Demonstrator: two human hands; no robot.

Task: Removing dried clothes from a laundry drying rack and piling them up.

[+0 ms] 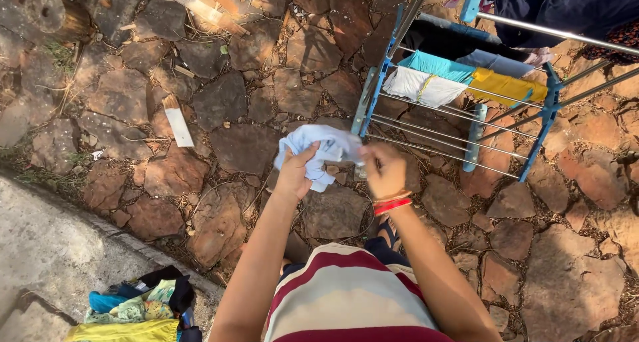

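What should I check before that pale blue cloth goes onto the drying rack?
1. Left hand has a grip on the pale blue cloth: ok.
2. Right hand grips its other edge: ok.
3. Cloth spread flat: not ok, bunched.
4. Free rails on the drying rack: ok, near rails bare.
5. White cloth and yellow cloth hang on far rails, out of the way: ok.
6. Rack standing steady: cannot tell.
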